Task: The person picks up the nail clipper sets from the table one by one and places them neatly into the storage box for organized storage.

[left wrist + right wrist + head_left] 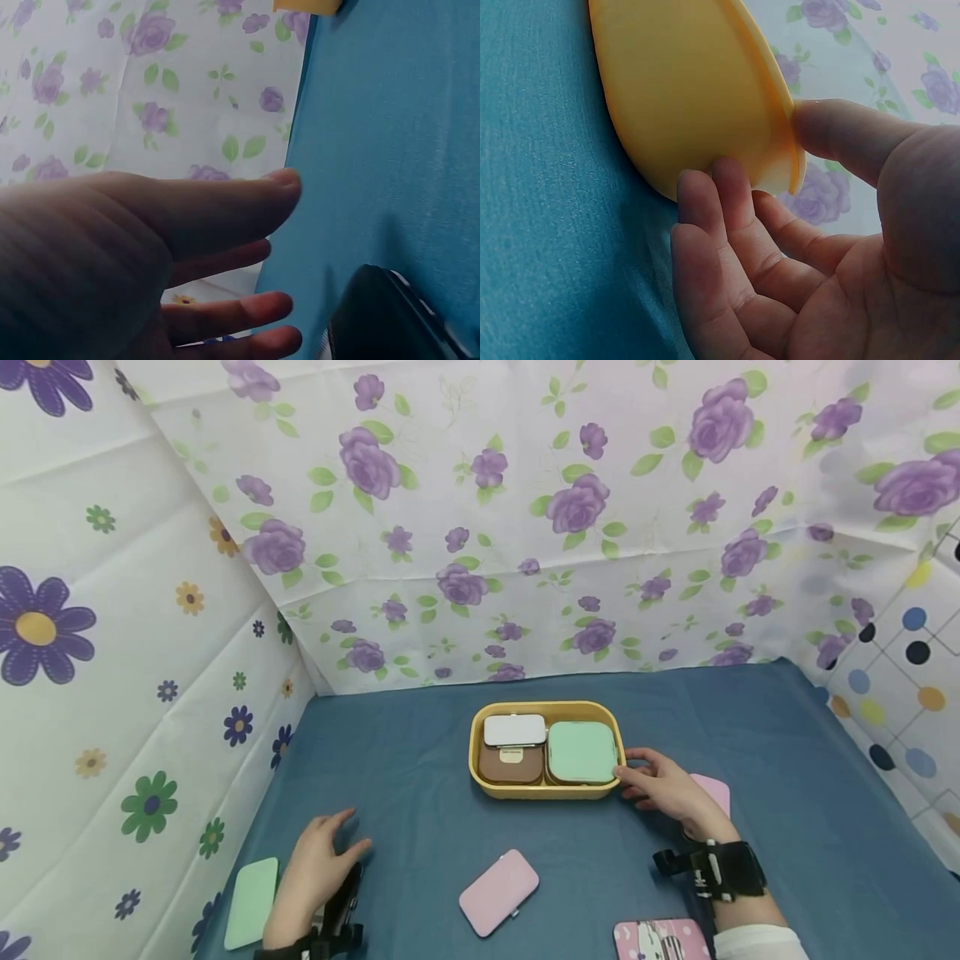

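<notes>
A person's right hand pinches the right end of a smooth yellow, round-cornered plastic tray, thumb at the rim, fingers against the outer wall. The tray sits on a blue cloth near a purple-flowered white backdrop, holding a white oblong case, a brown rounded case and a mint-green square case. The left hand is wide, thumb and fingers apart, near a pale-green oblong case.

A white rose-printed sheet, purple and green, hung behind the blue counter; a daisy-patterned sheet ran along the left side and a dotted, thin-lined sheet along the right.
</notes>
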`<state>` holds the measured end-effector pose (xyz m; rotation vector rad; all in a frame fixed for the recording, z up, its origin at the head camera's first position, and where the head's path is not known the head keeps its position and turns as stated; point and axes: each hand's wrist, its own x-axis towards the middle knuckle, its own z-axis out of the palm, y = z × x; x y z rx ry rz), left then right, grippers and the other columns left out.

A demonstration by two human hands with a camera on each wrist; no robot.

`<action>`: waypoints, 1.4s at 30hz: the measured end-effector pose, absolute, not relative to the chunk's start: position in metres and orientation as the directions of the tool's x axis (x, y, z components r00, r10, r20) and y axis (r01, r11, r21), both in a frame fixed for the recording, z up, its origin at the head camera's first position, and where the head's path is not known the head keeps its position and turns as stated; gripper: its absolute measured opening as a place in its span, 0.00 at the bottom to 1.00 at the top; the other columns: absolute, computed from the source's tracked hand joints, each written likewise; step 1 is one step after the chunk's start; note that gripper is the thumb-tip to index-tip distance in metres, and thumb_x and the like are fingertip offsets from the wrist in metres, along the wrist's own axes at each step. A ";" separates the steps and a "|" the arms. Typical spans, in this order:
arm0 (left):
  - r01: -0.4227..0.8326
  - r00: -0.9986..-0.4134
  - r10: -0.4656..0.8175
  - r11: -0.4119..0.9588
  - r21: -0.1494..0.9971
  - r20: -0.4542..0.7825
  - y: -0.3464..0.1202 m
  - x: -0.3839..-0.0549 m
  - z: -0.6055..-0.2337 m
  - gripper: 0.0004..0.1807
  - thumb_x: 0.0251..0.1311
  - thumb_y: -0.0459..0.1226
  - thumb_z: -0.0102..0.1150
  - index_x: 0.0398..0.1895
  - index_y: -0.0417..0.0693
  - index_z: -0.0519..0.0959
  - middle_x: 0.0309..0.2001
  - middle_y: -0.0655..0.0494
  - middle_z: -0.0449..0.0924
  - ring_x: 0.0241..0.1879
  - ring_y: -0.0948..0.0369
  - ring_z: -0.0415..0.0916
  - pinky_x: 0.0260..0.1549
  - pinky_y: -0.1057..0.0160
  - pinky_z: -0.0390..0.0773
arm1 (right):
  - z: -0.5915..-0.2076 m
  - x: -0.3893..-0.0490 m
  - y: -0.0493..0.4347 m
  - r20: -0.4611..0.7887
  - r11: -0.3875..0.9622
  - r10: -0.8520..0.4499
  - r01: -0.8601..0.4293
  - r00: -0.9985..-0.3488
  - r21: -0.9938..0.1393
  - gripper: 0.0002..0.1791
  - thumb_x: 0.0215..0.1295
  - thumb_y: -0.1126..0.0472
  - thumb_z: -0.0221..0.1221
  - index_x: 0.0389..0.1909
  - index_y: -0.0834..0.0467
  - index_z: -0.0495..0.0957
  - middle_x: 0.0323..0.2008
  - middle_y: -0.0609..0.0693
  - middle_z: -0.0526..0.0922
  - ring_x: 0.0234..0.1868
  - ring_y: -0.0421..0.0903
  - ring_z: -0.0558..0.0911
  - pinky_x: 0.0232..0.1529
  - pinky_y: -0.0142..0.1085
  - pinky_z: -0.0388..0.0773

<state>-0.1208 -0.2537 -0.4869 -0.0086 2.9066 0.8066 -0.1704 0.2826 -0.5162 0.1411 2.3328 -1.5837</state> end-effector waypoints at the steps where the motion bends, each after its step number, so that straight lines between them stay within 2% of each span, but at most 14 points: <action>1: -0.047 -0.990 0.029 0.857 0.514 -0.138 -0.255 -0.120 -0.488 0.35 0.70 0.43 0.72 0.73 0.32 0.74 0.62 0.27 0.75 0.60 0.33 0.76 0.56 0.33 0.76 | -0.516 -0.170 0.282 -0.313 0.381 -0.094 0.257 -0.945 -0.888 0.45 0.74 0.36 0.65 0.77 0.61 0.64 0.55 0.59 0.85 0.50 0.50 0.86 0.49 0.43 0.85; 10: -0.130 -0.962 0.003 0.873 0.470 -0.272 -0.264 -0.113 -0.495 0.49 0.58 0.51 0.81 0.75 0.31 0.70 0.63 0.23 0.70 0.63 0.26 0.68 0.55 0.28 0.73 | -0.515 -0.169 0.282 -0.309 0.387 -0.094 0.251 -0.946 -0.887 0.44 0.74 0.36 0.64 0.77 0.61 0.64 0.55 0.59 0.85 0.50 0.50 0.86 0.49 0.43 0.85; 18: -0.147 -0.954 -0.005 0.879 0.453 -0.301 -0.267 -0.108 -0.486 0.53 0.52 0.51 0.84 0.75 0.32 0.70 0.63 0.22 0.70 0.62 0.27 0.70 0.55 0.29 0.75 | -0.515 -0.169 0.284 -0.307 0.381 -0.096 0.249 -0.947 -0.890 0.45 0.74 0.36 0.65 0.77 0.61 0.64 0.55 0.59 0.85 0.50 0.51 0.87 0.49 0.44 0.85; 27: -0.228 -0.919 -0.066 0.894 0.386 -0.389 -0.268 -0.104 -0.487 0.59 0.46 0.53 0.87 0.76 0.31 0.69 0.59 0.23 0.71 0.58 0.29 0.74 0.53 0.32 0.77 | -0.516 -0.169 0.282 -0.315 0.385 -0.095 0.257 -0.944 -0.886 0.45 0.73 0.35 0.65 0.77 0.61 0.64 0.56 0.59 0.85 0.51 0.50 0.87 0.50 0.43 0.85; 33: -0.258 -0.897 -0.079 0.893 0.369 -0.434 -0.270 -0.104 -0.488 0.64 0.43 0.57 0.88 0.77 0.31 0.66 0.61 0.20 0.69 0.59 0.28 0.73 0.52 0.32 0.77 | -0.516 -0.170 0.282 -0.312 0.384 -0.096 0.254 -0.945 -0.888 0.45 0.74 0.36 0.64 0.77 0.61 0.64 0.56 0.59 0.85 0.50 0.50 0.87 0.50 0.44 0.85; 42: -0.258 -0.904 -0.092 0.896 0.361 -0.417 -0.268 -0.103 -0.490 0.69 0.39 0.55 0.90 0.79 0.30 0.62 0.60 0.18 0.69 0.57 0.28 0.74 0.53 0.31 0.78 | -0.515 -0.170 0.282 -0.320 0.390 -0.093 0.261 -0.943 -0.883 0.45 0.74 0.36 0.64 0.78 0.61 0.63 0.55 0.59 0.85 0.50 0.49 0.87 0.50 0.43 0.85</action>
